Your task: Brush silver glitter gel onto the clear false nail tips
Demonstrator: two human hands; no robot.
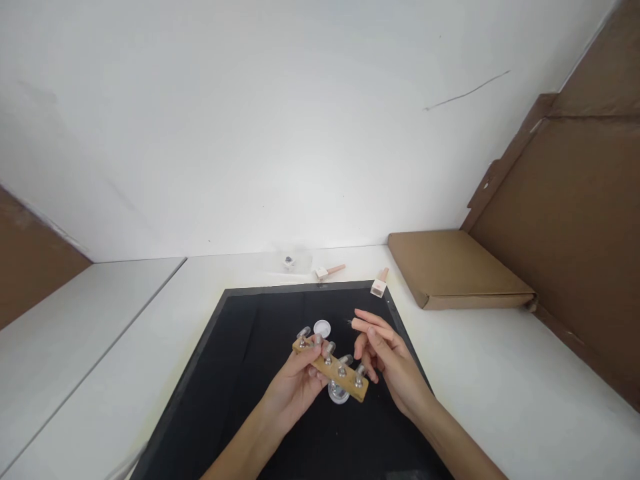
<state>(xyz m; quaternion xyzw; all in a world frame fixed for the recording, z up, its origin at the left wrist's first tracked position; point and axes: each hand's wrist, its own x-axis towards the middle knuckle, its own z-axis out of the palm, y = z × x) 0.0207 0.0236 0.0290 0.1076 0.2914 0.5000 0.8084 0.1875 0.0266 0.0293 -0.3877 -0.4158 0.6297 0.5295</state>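
Note:
My left hand (pixel 299 382) pinches a narrow wooden bar (pixel 333 373) near its left end. Along the bar stand several clear nail tips (pixel 345 360) on small metal holders. My right hand (pixel 393 360) is closed around a peach-coloured nail brush (pixel 369 327), its thin tip pointing left above the bar. The brush and the nail tips are apart. Just beyond the bar lies a round white lid (pixel 323 328). Below it, a small round container (pixel 339 393) is partly hidden by the bar.
A black mat (pixel 240 373) covers the middle of the white table (pixel 115 320). Two small white bottles with peach caps, one bottle (pixel 321 274) left and one bottle (pixel 379 288) right, lie at the back. Nearby is a clear packet (pixel 290 262). A flat cardboard box (pixel 460 267) sits back right.

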